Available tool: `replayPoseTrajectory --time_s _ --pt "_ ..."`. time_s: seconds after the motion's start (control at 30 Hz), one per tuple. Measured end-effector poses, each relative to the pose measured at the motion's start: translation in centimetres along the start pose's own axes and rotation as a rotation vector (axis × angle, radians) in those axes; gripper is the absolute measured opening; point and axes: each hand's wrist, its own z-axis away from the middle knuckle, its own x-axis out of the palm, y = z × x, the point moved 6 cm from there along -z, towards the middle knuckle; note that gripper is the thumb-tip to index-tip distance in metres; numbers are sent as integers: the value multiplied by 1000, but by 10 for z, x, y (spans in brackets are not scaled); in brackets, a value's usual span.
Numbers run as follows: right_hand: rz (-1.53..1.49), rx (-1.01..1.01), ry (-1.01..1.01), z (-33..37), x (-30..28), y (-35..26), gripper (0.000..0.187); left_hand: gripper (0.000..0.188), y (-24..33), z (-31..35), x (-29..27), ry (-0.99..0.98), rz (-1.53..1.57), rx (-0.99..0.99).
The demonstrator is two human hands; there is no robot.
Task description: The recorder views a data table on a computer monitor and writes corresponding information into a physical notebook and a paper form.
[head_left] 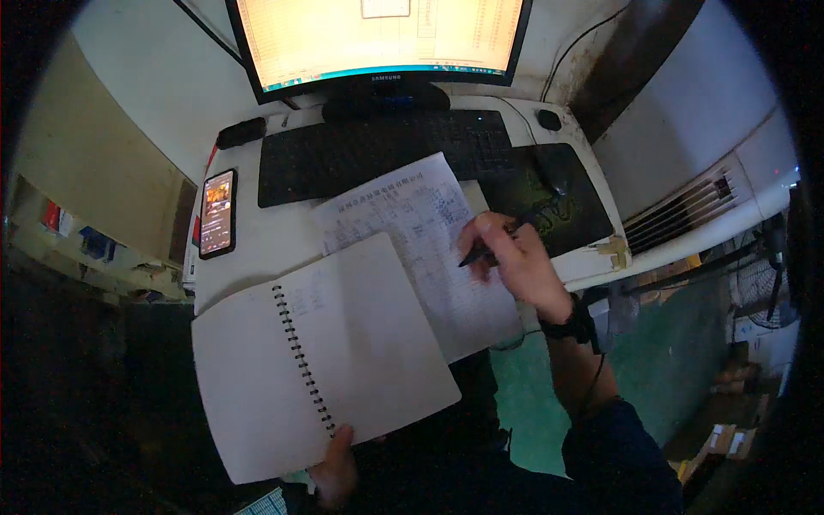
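Observation:
An open spiral notebook (369, 343) lies tilted over the desk's front edge, its pages mostly blank with faint handwriting near the top of the right page. My left hand (336, 468) grips its lower edge by the spiral, the thumb on top and the other fingers hidden underneath. Partly under the notebook rests a printed form sheet (446, 257) filled with rows of writing. Above the sheet's right side, my right hand (511, 257) is closed round a black pen (475, 255), its tip pointing left toward the paper. A dark band circles the right wrist.
A black keyboard (378, 154) lies behind the sheet, below a lit monitor (386, 43). To the right are a mouse pad (558, 206) and a mouse (550, 174). A phone (218, 215) with its screen on lies at the left. An air-conditioner-like vented unit (695, 206) stands at the right.

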Motion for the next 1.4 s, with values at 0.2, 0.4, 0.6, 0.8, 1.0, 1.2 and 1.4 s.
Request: replayPoseTrajectory --time_s 0.2,0.4,0.6,0.8,1.0,1.2,1.4 --pt "70 -211 -195 -7 16 19 10 61 4 3 8 -38 -115 -146" --pt "274 -322 -197 -6 21 22 16 61 -17 2 -10 -2 -227 -247" --pt "357 -328 -221 -4 21 18 15 51 -22 5 -18 6 -467 -96" --pt "235 -210 -209 -5 19 22 14 50 -31 11 -29 -102 -533 21" --pt "314 -304 -202 -9 18 27 13 53 -33 1 -20 54 -382 -112" --pt "315 -290 -164 -7 18 24 13 54 -40 -2 -1 -5 -406 -144" --pt "328 -298 -149 -7 15 31 12 55 -45 -6 12 -35 -439 -167"
